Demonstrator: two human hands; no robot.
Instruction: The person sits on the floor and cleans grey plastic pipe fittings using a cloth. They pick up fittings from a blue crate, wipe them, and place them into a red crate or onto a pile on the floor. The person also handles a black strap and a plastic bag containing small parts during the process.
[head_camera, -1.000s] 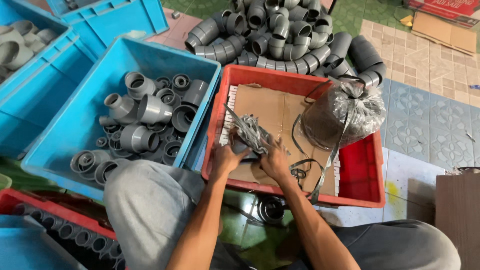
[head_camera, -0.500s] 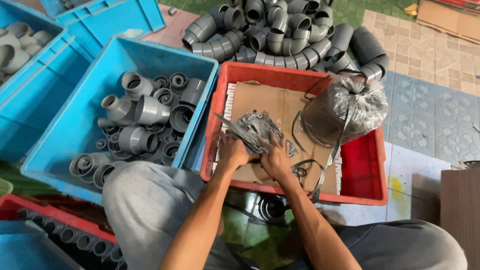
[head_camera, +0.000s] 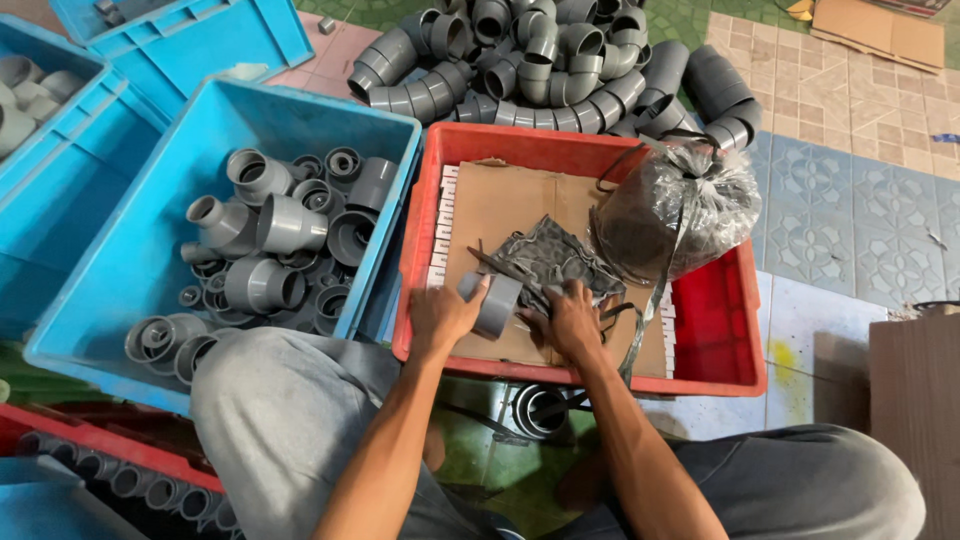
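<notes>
1. The left hand (head_camera: 443, 318) grasps a short grey pipe fitting (head_camera: 494, 303), thumb laid along its top and fingers curled under it; the fitting sits over the near left part of the cardboard sheet (head_camera: 510, 205).
2. The right hand (head_camera: 572, 322) lies just right of the fitting, fingers bent down onto a crumpled grey mesh bag (head_camera: 548, 258); it presses on the bag and the dark straps there, but whether it actually clasps anything I cannot tell.
3. The cardboard sheet lines the floor of a red crate (head_camera: 712, 340), which stands right in front of the person's knees.
4. In the far right part of the red crate rests a clear plastic bag (head_camera: 675, 205) stuffed with dark fittings, touching the mesh bag's right side.
5. Left of the red crate, and touching it, stands a blue crate (head_camera: 130, 270) with grey reducer fittings (head_camera: 270, 235) heaped in its near half.
6. Beyond the red crate, on the tiled floor (head_camera: 840, 200), lies a pile of grey elbow pipes (head_camera: 540, 55).
7. Farther left sits a second blue crate (head_camera: 60, 190), partly out of view.
</notes>
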